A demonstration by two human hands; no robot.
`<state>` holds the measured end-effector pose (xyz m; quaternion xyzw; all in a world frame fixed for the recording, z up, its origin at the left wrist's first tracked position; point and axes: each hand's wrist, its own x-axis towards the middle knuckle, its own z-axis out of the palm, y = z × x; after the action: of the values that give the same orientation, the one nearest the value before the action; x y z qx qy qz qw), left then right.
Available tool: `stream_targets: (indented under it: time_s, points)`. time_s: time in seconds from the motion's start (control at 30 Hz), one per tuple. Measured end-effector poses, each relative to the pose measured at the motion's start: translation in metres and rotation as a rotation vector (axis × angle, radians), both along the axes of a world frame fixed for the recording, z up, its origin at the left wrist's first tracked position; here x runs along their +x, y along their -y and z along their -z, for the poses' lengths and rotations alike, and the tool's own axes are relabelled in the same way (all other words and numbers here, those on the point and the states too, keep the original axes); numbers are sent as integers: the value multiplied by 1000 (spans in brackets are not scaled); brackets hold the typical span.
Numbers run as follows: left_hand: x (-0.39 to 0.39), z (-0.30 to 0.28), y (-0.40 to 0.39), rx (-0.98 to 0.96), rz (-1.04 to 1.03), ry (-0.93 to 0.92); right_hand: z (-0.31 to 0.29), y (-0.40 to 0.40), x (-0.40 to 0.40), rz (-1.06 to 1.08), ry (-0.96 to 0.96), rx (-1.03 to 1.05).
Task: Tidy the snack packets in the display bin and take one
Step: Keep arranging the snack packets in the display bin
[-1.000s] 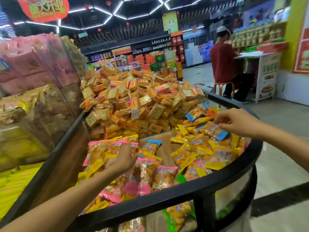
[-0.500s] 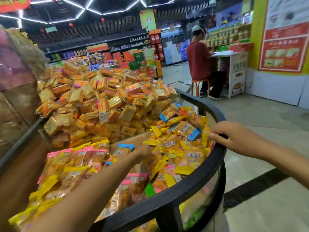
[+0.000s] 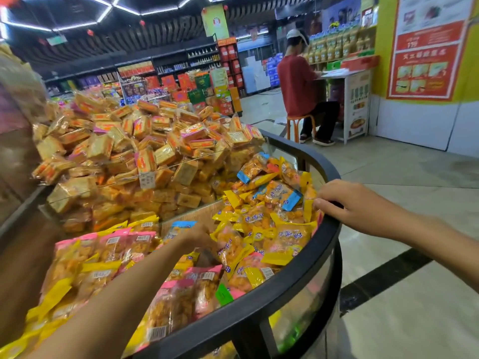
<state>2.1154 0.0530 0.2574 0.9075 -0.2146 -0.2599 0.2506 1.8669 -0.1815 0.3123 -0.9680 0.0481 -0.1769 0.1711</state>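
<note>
One curved display bin point(image 3: 298, 288) with a black rim and clear sides, way too many crinkly plastic snack packets point(image 3: 259, 229) inside to count. Two hands in there: left hand point(image 3: 197, 235) sits among the packets mid-bin, grip hidden, can't tell. Right hand point(image 3: 344, 203) at the far rim pinches a yellow packet edge point(image 3: 308, 208).

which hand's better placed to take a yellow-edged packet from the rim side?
Right, probably. The right hand is at the black rim, fingertips touching the yellow-edged packets. The left hand reaches into the bin's middle.
</note>
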Motion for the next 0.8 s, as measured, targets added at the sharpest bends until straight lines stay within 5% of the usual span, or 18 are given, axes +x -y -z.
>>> stream_targets:
  time_s: [0.23, 0.47, 0.8]
  points:
    - [-6, -18, -11, -167, 50, -15, -6, -4, 0, 26, -72, -52]
    - [-3, -46, -33, -230, -5, 166, -24, -17, 1, 72, -168, -139]
    - [-50, -110, -124, -546, -74, 298, -63, -130, 63, -102, -41, -163]
